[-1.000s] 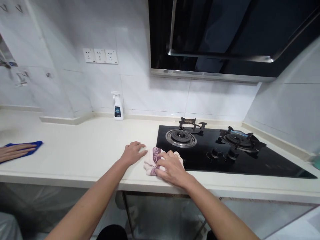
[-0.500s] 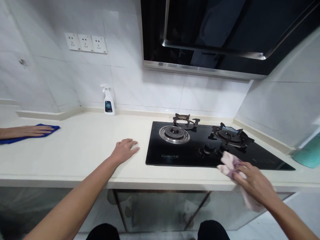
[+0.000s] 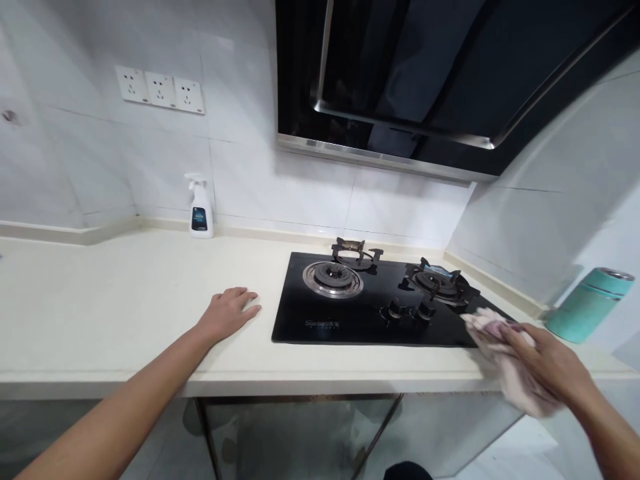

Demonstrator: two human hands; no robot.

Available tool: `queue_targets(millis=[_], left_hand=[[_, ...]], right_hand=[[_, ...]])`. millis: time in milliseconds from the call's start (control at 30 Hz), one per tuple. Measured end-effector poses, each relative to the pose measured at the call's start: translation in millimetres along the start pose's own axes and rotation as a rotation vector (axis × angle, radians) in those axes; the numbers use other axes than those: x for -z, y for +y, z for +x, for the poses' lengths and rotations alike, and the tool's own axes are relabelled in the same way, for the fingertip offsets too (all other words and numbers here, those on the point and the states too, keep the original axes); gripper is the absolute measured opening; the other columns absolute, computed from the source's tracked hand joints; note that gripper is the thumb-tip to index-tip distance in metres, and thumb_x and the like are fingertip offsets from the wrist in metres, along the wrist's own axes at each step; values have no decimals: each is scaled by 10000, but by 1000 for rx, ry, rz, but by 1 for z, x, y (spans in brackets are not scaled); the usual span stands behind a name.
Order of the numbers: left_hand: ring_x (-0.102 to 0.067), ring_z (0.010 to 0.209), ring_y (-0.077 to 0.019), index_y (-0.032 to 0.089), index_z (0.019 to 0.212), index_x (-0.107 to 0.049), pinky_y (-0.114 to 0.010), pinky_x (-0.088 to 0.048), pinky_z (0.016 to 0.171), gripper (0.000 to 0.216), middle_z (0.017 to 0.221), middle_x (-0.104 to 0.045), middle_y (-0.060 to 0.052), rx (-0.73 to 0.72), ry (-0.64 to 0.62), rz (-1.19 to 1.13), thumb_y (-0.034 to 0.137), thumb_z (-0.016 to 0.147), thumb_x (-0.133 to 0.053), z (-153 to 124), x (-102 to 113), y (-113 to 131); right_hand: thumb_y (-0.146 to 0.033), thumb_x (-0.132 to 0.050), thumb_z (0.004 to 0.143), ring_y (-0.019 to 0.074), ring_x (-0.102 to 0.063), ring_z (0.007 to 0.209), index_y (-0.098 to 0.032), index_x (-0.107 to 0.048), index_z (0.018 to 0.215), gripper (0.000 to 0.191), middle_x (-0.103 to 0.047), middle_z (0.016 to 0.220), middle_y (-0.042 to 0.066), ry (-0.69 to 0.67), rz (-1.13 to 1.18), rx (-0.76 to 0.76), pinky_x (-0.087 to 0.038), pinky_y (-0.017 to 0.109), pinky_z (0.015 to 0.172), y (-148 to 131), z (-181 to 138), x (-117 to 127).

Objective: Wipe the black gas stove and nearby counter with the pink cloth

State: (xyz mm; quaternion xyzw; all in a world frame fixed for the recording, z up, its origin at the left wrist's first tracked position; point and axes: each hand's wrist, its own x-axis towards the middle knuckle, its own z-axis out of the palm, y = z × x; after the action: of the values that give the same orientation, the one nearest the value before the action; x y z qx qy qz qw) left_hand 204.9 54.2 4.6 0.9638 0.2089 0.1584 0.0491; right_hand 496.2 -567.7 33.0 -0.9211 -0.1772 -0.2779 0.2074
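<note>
Head view: a right hand (image 3: 547,367) grips a pale patterned cloth (image 3: 520,390), blurred but apparently at the front right corner of a black glass gas hob (image 3: 350,330). The open left hand (image 3: 227,313) rests palm-down on the cream countertop (image 3: 100,300). Beyond stand a spray bottle (image 3: 200,213) and a teal flask (image 3: 589,313).

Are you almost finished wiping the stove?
Partway, it seems. Looks done: the countertop by the left hand looks clean. In hand: the right hand grips a pink-patterned cloth at the right edge of the black glass hob. Left: the iron grates sit in place, and I can't tell if they've been wiped.
</note>
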Motion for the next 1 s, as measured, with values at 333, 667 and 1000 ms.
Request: queue_targets(millis=[333, 667, 1000], left_hand=[[-475, 1417, -382, 247, 1431, -604, -558, -389, 1114, 612, 1539, -522, -165, 73, -151, 19, 560, 929, -447, 9, 14, 15], [-400, 1489, -339, 428, 1459, -558, -550, -412, 1149, 495, 1626, -433, -54, -468, -48, -172, 546, 979, -563, -59, -5, 138], [-442, 1454, -360, 295, 1410, -610, -564, -403, 1151, 470, 1566, -497, -135, -434, 62, -152, 499, 989, -566, -67, -16, 146]], right_hand=[[-328, -485, 946, 266, -617, 941, -226, -727, 997, 267, -733, 1047, 86, -224, -100, 474, -457, 382, 867, -154, -13, -71], [-439, -487, 940, 285, -632, 955, -280, -665, 1121, 300, -682, 1170, 91, -267, 56, 346, -507, 427, 841, -57, -22, -73], [-392, -418, 923, 324, -678, 1082, -215, -701, 1173, 418, -698, 1209, 177, -361, -32, 286, -508, 427, 919, 15, 48, -85]])
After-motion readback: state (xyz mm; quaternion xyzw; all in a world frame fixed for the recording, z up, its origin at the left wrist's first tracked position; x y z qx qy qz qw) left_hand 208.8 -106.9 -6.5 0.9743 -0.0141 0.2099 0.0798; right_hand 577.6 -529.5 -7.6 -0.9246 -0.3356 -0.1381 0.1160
